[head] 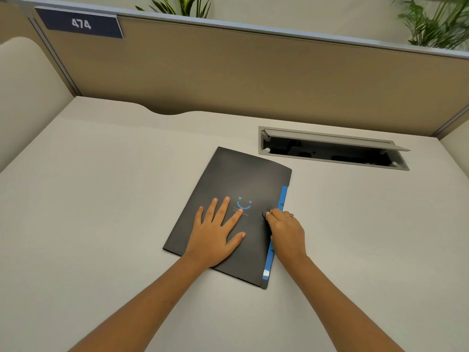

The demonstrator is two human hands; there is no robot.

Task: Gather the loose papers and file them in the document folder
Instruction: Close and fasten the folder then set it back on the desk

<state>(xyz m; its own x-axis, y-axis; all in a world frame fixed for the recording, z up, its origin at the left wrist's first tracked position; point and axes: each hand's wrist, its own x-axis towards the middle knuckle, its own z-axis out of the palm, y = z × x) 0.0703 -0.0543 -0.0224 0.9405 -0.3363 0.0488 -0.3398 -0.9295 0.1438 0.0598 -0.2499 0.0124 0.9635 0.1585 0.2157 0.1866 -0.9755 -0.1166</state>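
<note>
A black document folder (241,179) with a blue smiley print lies closed on the desk (101,199), tilted a little to the right. Blue tab edges (283,196) stick out along its right side. My left hand (215,232) rests flat on the cover with its fingers spread. My right hand (285,229) is at the folder's right edge, its fingertips pinching a small round black clasp (265,213) on the cover. No loose papers are in view.
An open cable hatch (330,151) with a raised grey lid is set into the desk behind and right of the folder. A tan partition wall (253,77) bearing a "474" sign (81,23) closes off the back. Plants stand beyond it.
</note>
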